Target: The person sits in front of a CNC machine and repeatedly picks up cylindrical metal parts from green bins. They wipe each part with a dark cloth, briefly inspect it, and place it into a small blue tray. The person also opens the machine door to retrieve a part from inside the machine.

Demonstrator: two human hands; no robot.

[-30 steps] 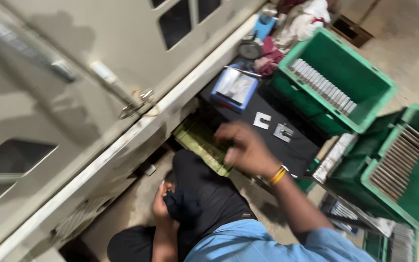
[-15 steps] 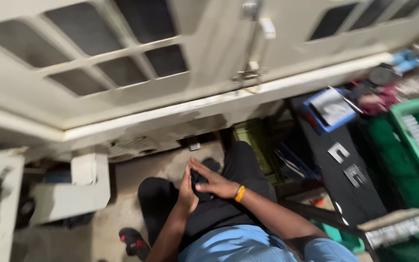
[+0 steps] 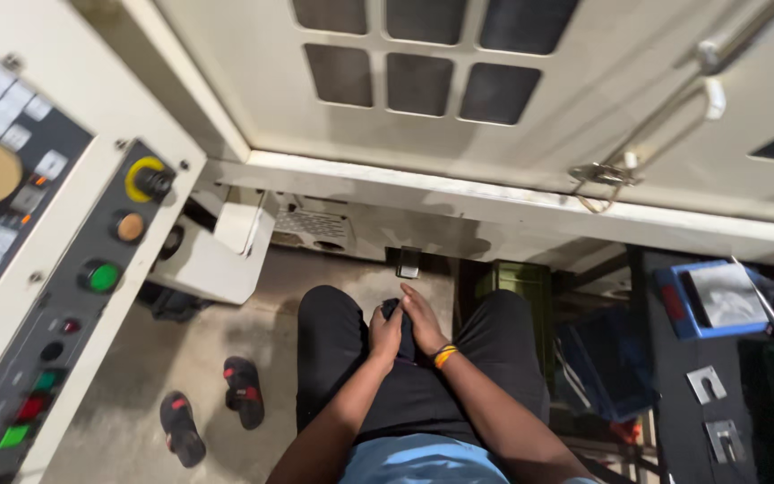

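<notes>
Below the cream metal machine door, I am clasping my left hand and right hand together around a small dark object on my lap.

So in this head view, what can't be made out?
- Head view: the small dark object between the left hand and right hand is mostly covered by the fingers; its kind is unclear.
- Grey metal control panel: cut off by the left edge.
- Blue plastic tray: contents too blurred.
</notes>
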